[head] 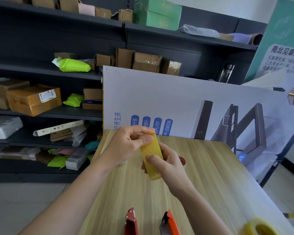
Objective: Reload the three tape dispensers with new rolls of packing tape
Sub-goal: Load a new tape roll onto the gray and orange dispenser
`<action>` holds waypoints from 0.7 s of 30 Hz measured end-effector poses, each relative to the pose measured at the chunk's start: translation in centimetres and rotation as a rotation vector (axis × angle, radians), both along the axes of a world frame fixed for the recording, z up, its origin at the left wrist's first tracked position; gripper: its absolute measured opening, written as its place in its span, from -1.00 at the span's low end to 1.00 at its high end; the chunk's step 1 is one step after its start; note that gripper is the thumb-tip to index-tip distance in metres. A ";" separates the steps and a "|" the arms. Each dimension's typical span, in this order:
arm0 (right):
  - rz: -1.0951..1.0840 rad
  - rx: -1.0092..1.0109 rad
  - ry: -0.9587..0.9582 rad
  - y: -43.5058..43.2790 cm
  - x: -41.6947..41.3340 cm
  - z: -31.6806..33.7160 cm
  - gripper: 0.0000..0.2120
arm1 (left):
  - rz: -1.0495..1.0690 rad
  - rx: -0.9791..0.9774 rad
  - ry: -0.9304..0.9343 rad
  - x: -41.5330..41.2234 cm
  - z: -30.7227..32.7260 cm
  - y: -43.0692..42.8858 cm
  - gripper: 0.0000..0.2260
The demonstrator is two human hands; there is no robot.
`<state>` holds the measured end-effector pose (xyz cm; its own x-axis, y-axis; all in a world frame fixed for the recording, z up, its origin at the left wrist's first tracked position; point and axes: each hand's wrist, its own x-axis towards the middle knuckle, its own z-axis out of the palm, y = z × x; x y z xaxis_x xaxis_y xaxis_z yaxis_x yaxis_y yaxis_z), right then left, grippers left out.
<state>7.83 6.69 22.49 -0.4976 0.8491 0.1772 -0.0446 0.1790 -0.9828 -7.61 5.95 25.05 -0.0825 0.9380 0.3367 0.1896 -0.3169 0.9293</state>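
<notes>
I hold a yellowish roll of packing tape [151, 156] edge-on above the wooden table [202, 175]. My right hand [166, 167] grips its lower part. My left hand [127, 145] pinches the roll's upper edge with thumb and fingers. A red tape dispenser [131, 221] and an orange tape dispenser [170, 223] lie at the near table edge, partly cut off. Part of a red object [182, 161] shows behind my right hand; whether it is a dispenser is unclear. Another yellowish tape roll [260, 228] lies at the bottom right.
A printed white poster board [185, 99] stands along the table's far edge. Dark shelves [49, 73] with cardboard boxes and green parcels fill the left and back. A teal banner [282, 39] stands at the right. Grey floor lies left of the table.
</notes>
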 end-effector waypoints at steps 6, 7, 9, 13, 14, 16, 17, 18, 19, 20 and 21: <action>0.015 0.001 -0.040 0.6 0.9 0.1 -0.72 | 0.101 -0.053 0.017 0.9 0.6 1.6 -0.95; 0.018 0.001 -0.047 0.7 1.1 0.1 -0.72 | 0.118 -0.064 0.061 1.1 0.7 1.8 -0.95; 0.017 -0.001 -0.058 0.8 1.4 0.0 -0.73 | 0.162 -0.055 0.218 1.5 0.6 2.3 -0.94; -0.022 0.026 -0.047 1.5 2.3 0.2 -0.75 | 0.276 0.153 0.478 3.0 0.3 2.5 -0.89; -0.039 0.030 -0.042 1.6 2.6 0.3 -0.78 | 0.315 0.214 0.512 3.3 0.1 2.5 -0.89; -0.090 0.028 -0.018 2.0 3.1 0.3 -0.85 | 0.400 0.306 0.571 3.8 0.0 2.5 -0.87; -0.125 0.029 -0.015 2.1 3.3 0.3 -0.85 | 0.428 0.331 0.581 3.8 -0.1 2.6 -0.86; -0.161 0.035 -0.023 2.2 3.6 0.3 -0.82 | 0.442 0.339 0.575 3.9 -0.2 2.7 -0.87; -0.192 0.039 -0.036 2.4 3.8 0.3 -0.77 | 0.443 0.324 0.546 4.0 -0.2 2.7 -0.87; -0.214 0.035 -0.042 2.6 4.0 0.3 -0.71 | 0.428 0.277 0.481 4.1 -0.2 2.7 -0.86; -0.227 0.027 -0.043 2.8 4.3 0.3 -0.65 | 0.388 0.203 0.377 4.2 0.0 2.8 -0.85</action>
<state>12.10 9.48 22.77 -0.3016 0.9355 0.1842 0.0420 0.2060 -0.9777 -3.38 8.80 25.08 -0.2465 0.7767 0.5796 0.6341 -0.3230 0.7026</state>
